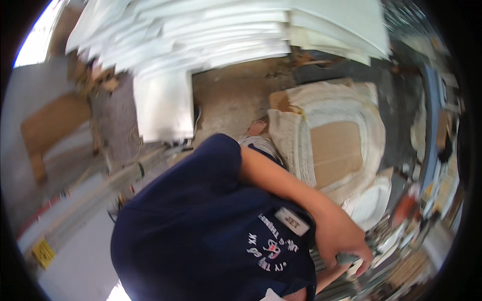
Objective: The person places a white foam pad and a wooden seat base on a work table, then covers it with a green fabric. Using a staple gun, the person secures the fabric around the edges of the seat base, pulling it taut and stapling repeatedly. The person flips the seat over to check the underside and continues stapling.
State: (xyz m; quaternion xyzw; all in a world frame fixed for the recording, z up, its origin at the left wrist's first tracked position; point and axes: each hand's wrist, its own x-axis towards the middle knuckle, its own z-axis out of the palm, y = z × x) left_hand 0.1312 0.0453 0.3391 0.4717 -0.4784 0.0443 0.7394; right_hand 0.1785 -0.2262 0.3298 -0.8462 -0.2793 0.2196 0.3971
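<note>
My left arm crosses in front of my dark blue shirt, and my left hand (pixel 347 241) is at the lower right with its fingers curled. A small grey-green object (pixel 346 258) shows between the fingers; its kind I cannot make out. Below it, part of my right forearm (pixel 332 277) reaches up toward the same spot. My right hand's fingers are hidden behind the left hand. A small light badge (pixel 292 221) is fastened to the shirt beside the left forearm.
Large stacks of white sheets (pixel 226 37) fill the far side. On the floor beside my bare foot (pixel 257 128) lies a cream, cloth-like piece (pixel 291 133) around brown cardboard (pixel 336 150). Blurred clutter, including a reddish-orange item (pixel 404 209), lines the right. A brown board (pixel 55 123) is at left.
</note>
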